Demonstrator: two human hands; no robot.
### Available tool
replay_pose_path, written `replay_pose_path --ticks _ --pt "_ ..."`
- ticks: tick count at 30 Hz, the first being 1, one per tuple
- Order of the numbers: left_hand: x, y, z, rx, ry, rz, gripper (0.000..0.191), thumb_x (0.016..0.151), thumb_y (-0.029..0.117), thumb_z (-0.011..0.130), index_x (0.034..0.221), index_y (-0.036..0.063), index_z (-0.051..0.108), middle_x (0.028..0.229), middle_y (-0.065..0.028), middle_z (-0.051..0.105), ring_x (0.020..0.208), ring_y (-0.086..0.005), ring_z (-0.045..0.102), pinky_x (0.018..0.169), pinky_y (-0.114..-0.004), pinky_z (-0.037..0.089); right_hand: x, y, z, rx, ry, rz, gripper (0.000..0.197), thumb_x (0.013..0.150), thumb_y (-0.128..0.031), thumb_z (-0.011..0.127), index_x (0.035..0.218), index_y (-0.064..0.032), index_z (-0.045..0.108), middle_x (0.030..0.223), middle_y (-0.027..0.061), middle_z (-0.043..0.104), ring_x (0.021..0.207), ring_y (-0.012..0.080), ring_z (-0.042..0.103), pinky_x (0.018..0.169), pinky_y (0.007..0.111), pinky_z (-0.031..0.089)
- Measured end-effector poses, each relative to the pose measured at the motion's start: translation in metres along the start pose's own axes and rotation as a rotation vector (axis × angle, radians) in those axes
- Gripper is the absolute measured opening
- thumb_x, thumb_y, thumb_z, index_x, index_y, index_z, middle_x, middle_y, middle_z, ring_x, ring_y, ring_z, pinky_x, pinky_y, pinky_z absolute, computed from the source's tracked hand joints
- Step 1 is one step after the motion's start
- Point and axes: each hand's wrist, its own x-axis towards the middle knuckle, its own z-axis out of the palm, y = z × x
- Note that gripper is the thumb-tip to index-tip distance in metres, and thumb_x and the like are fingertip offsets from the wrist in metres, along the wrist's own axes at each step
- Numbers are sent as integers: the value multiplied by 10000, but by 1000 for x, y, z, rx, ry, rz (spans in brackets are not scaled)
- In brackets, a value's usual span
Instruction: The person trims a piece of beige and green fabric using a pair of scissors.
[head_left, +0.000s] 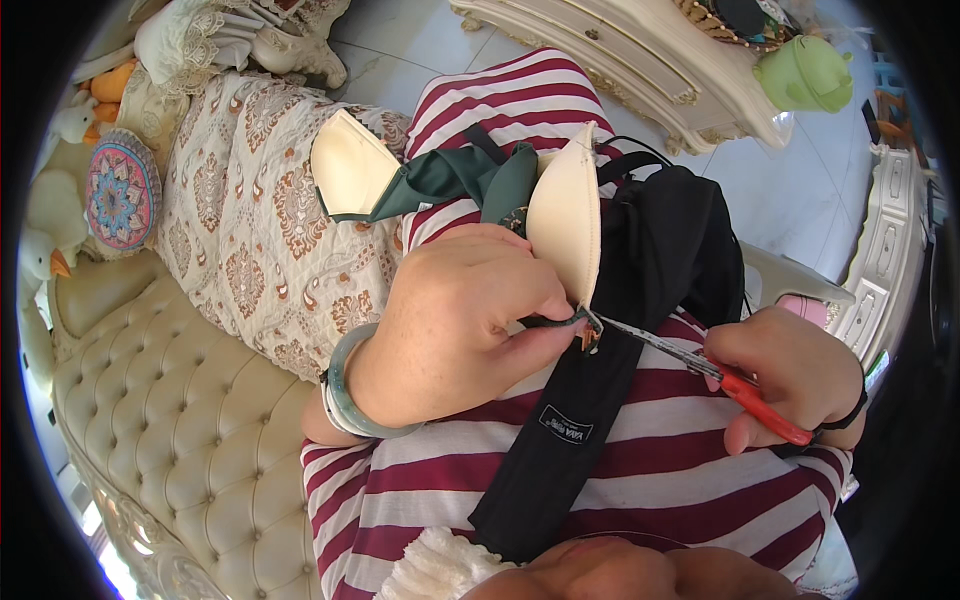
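Note:
My left hand (480, 315) pinches the dark green edge of a bra, beside the lower tip of its cream padded cup (570, 217). In my right hand (795, 375) is a pair of scissors with red handles (757, 401); the blades (652, 341) reach left to that pinched edge, where small orange-brown bits show. The bra's dark green fabric (450, 176) runs left over the striped lap to a second cream cup (352, 165). Black fabric with straps (667, 240) lies on the lap behind the scissors, and a black band with a label (555, 442) hangs down the striped clothing.
A tufted beige sofa back (187, 427) and a patterned quilted cover (247, 225) are at left, with a round mandala cushion (124, 187) and plush ducks (56, 210). A cream carved drawer cabinet (615, 60) stands ahead, with a green bin (802, 75) at its right end.

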Motion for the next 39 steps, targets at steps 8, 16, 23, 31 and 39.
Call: replay_pose_path --ticks 8,16,23,31,39 --pt "-3 2 1 28 -9 12 196 610 -29 768 707 74 631 685 -62 636 626 -236 621 792 -376 500 4 5 2 -14 -2 -4 732 633 -700 692 797 -5 531 571 134 492 523 372 508 465 377 385" --pt "-6 3 5 153 107 178 151 652 42 729 753 63 619 690 -70 605 642 -269 610 733 -386 529 19 18 11 208 85 -149 770 659 -748 618 815 3 545 597 60 511 517 255 537 476 347 396" --pt "-4 7 5 107 -41 215 166 632 2 757 728 65 637 699 -74 638 657 -237 639 759 -382 534 36 12 27 1044 307 -114 425 761 -384 718 862 -16 530 737 39 514 631 98 515 564 262 428" --pt "-3 6 1 115 -15 152 175 622 -12 746 733 56 629 680 -80 617 633 -254 629 764 -379 545 90 -3 28 704 617 -257 329 765 -34 707 975 -24 454 814 36 569 694 69 532 604 225 443" --pt "-5 16 1 190 11 -3 331 593 121 837 837 51 624 682 -67 597 593 -242 600 560 -338 496 107 4 35 832 640 -408 298 762 102 573 960 -55 413 798 19 530 695 79 532 622 234 454"
